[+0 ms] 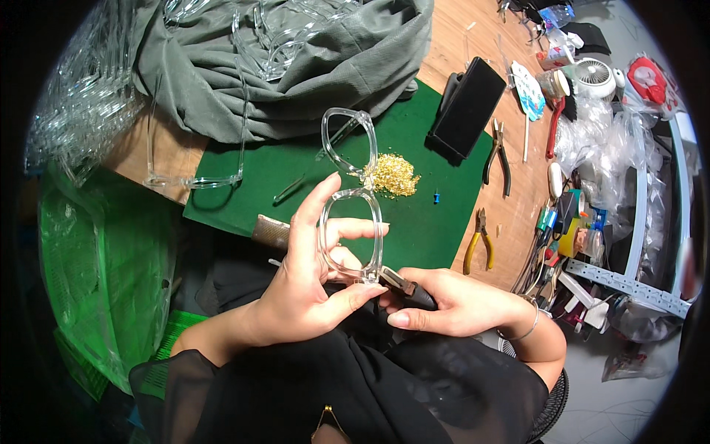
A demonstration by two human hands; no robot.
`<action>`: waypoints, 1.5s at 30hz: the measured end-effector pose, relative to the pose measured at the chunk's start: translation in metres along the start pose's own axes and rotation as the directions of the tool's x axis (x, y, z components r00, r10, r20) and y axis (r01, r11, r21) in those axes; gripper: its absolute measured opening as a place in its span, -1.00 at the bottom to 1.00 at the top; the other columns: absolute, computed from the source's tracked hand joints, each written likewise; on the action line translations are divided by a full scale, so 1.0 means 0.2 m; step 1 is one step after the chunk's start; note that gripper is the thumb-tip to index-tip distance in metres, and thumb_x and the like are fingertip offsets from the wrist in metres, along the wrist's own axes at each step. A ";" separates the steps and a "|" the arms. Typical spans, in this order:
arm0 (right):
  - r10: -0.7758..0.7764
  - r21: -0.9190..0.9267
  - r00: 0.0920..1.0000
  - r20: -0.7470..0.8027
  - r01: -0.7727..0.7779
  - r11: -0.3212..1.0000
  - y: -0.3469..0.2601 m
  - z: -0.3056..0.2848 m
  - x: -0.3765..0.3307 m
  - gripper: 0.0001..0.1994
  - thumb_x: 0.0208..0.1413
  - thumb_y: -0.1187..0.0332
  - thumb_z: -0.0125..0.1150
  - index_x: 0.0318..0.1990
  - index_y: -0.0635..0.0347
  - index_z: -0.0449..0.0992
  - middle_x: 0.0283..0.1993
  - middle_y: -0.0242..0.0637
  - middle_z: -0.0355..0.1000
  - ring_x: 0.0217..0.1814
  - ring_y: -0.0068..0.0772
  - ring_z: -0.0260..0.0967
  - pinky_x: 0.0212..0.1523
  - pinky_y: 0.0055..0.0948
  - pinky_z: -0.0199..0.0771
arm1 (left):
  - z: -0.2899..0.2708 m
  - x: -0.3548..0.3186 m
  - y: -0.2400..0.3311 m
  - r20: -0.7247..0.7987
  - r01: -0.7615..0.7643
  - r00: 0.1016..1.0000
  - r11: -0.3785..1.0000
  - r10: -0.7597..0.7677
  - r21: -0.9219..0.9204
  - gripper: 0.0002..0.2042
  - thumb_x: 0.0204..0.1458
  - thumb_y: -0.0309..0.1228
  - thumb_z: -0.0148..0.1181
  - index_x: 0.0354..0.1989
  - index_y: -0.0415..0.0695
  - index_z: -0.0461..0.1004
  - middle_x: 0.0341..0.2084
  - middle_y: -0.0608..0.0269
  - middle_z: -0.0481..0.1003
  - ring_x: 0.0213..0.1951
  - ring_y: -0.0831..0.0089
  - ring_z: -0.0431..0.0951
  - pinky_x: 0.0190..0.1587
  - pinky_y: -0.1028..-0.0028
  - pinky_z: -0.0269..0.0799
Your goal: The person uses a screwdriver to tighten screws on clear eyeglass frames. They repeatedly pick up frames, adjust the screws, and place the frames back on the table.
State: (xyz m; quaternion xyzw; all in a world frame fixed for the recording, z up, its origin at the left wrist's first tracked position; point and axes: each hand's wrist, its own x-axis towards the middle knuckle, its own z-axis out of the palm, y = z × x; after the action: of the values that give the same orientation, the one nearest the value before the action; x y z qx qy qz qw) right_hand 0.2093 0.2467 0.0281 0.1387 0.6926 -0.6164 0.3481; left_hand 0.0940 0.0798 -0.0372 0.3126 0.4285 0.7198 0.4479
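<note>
My left hand (305, 290) grips a clear plastic eyeglass frame (381, 238) by its lower corner, thumb and fingers pinched near the hinge end. The frame stands on end, its other rim reaching over the mat. My right hand (462, 302) is closed around dark-handled pliers (399, 281), and their jaws meet the frame at that same corner. Whether the jaws are clamped I cannot tell. Beyond the frame, a heap of tiny gold-coloured parts (396, 176) lies on the green mat (296, 159). Another clear frame (196, 182) rests at the mat's left edge.
Grey cloth (370, 66) with more clear frames covers the back. At right lie a black phone (473, 103), black-handled pliers (502, 159), yellow-handled cutters (481, 243) and a blue pushpin (436, 197). A green basket (111, 274) stands left, a small white fan (594, 78) far right.
</note>
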 end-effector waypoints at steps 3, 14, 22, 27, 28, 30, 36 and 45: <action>0.002 0.017 1.000 0.010 -0.002 1.000 0.02 0.02 0.00 -0.60 0.07 0.11 0.09 -0.18 0.33 0.34 -0.31 -0.10 0.40 -0.26 -0.30 0.36 -0.22 -0.41 0.34 | 0.00 -0.01 0.00 -0.001 0.030 1.000 0.999 -0.031 -0.015 -0.06 -0.14 -0.73 0.13 0.25 -0.04 -0.49 -0.02 -0.14 0.22 -0.34 0.55 0.48 -0.23 0.56 0.42; 0.040 -0.009 0.999 0.002 -0.040 0.999 -0.02 0.01 -0.01 -0.62 0.08 0.13 0.06 -0.19 0.34 0.34 -0.35 -0.06 0.40 -0.30 -0.23 0.37 -0.27 -0.38 0.34 | 0.01 0.00 0.04 -0.010 0.129 0.991 0.990 -0.130 -0.054 -0.09 -0.13 -0.73 0.10 0.25 -0.02 -0.46 -0.02 -0.10 0.21 -0.28 0.50 0.48 -0.21 0.53 0.45; 0.102 -0.287 0.985 -0.141 -0.139 0.948 -0.09 0.01 -0.01 -0.67 -0.05 0.21 0.20 -0.37 0.37 0.36 -0.47 0.07 0.37 -0.36 0.09 0.37 -0.37 -0.23 0.36 | 0.04 0.02 0.04 -0.056 0.204 0.975 0.967 -0.214 -0.153 -0.05 -0.18 -0.72 0.18 0.25 -0.05 -0.44 -0.03 -0.12 0.27 -0.34 0.51 0.52 -0.38 0.67 0.39; 0.008 -0.402 0.967 -0.255 -0.113 0.908 -0.02 0.06 0.02 -0.69 -0.10 0.25 0.25 -0.46 0.37 0.34 -0.53 0.06 0.36 -0.40 0.11 0.37 -0.40 -0.18 0.37 | 0.05 0.01 0.00 -0.106 0.166 0.978 0.977 -0.181 -0.135 -0.06 -0.17 -0.69 0.19 0.25 -0.05 -0.43 -0.05 -0.11 0.29 -0.33 0.42 0.54 -0.48 0.66 0.40; -0.051 -0.440 0.958 -0.283 -0.082 0.894 -0.02 0.05 0.02 -0.69 -0.10 0.26 0.25 -0.47 0.37 0.34 -0.53 0.06 0.36 -0.40 0.10 0.37 -0.39 -0.18 0.37 | 0.05 0.03 0.00 -0.111 0.130 0.983 0.983 -0.145 -0.132 -0.06 -0.17 -0.69 0.20 0.24 -0.04 -0.43 -0.05 -0.11 0.29 -0.32 0.42 0.54 -0.48 0.66 0.40; 0.045 -0.330 0.979 -0.197 -0.110 0.937 -0.06 0.02 0.02 -0.69 -0.07 0.24 0.22 -0.40 0.35 0.35 -0.45 0.05 0.37 -0.33 0.08 0.36 -0.32 -0.18 0.36 | 0.01 0.04 0.02 -0.006 0.137 0.990 0.988 -0.138 -0.073 -0.11 -0.13 -0.76 0.10 0.23 -0.04 -0.44 0.01 -0.18 0.21 -0.33 0.47 0.52 -0.39 0.64 0.40; -0.083 -0.184 0.985 -0.151 0.054 0.982 0.06 -0.07 0.02 -0.70 0.04 0.26 0.10 -0.20 0.34 0.32 -0.25 -0.01 0.34 -0.17 -0.05 0.31 -0.17 -0.28 0.30 | -0.02 0.05 0.04 -0.054 0.002 0.999 1.000 -0.001 0.015 -0.09 -0.13 -0.75 0.11 0.23 -0.02 -0.45 0.01 -0.21 0.18 -0.35 0.51 0.49 -0.35 0.62 0.45; -0.409 -0.390 0.713 -0.569 0.204 0.898 0.40 0.04 0.26 -0.79 -0.17 0.62 0.10 -0.28 0.29 0.38 -0.36 -0.19 0.33 -0.34 -0.29 0.36 -0.32 -0.47 0.34 | -0.01 0.09 0.12 -0.162 0.074 0.979 0.954 -0.125 -0.290 -0.06 -0.18 -0.59 0.24 0.25 -0.03 -0.39 -0.06 -0.18 0.26 -0.64 0.48 0.41 -0.55 0.57 0.39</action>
State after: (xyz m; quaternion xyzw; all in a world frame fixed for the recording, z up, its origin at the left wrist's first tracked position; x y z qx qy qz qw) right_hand 0.2248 0.2428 -0.0669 0.1669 0.8671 -0.4694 0.0002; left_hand 0.0763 0.0907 -0.0161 0.1578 0.3750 0.7751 0.4834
